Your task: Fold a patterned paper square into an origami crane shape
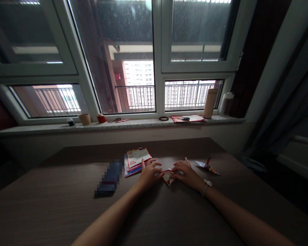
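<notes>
From the head camera, we are holding a small folded paper [167, 178] below the centre of the frame. We are judging that it could be creasing askew or tearing if our hands are pulling unevenly at its thin edges. Our left hand [150, 175] is pinching its left side, our right hand [187, 174] its right, the other fingers standing spread. Our forearms are slanting inward from the bottom edge, over the table [53, 191].
</notes>
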The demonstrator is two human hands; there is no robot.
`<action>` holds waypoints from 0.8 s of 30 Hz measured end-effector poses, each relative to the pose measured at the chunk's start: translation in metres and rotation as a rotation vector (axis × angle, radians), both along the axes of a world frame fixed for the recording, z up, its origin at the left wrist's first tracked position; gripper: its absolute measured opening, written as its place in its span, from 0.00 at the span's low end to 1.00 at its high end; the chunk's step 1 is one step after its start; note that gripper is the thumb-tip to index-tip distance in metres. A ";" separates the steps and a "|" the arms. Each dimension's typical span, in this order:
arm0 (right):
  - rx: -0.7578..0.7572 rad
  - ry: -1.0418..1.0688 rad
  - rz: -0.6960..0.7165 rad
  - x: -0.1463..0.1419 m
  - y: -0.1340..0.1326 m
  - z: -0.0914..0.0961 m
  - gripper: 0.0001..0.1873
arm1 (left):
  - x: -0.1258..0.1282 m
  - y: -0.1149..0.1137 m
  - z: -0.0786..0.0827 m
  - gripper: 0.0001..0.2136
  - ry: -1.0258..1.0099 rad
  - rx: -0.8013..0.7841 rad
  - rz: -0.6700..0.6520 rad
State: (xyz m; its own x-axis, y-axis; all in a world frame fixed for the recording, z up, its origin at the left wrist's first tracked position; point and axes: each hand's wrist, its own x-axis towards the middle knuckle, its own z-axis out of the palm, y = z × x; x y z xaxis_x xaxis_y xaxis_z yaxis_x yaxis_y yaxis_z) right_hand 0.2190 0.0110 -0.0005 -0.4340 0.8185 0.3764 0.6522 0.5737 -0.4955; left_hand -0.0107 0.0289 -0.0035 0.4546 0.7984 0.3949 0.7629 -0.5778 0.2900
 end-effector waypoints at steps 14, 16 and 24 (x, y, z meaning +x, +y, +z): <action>0.128 -0.044 0.046 0.000 0.003 -0.006 0.07 | 0.003 -0.006 0.001 0.08 -0.022 -0.048 -0.005; 0.116 -0.044 0.045 0.000 0.002 -0.005 0.06 | 0.002 -0.007 0.002 0.08 -0.013 -0.075 -0.005; 0.094 0.014 0.012 0.000 0.005 -0.007 0.06 | 0.007 -0.009 0.005 0.09 -0.002 -0.118 0.035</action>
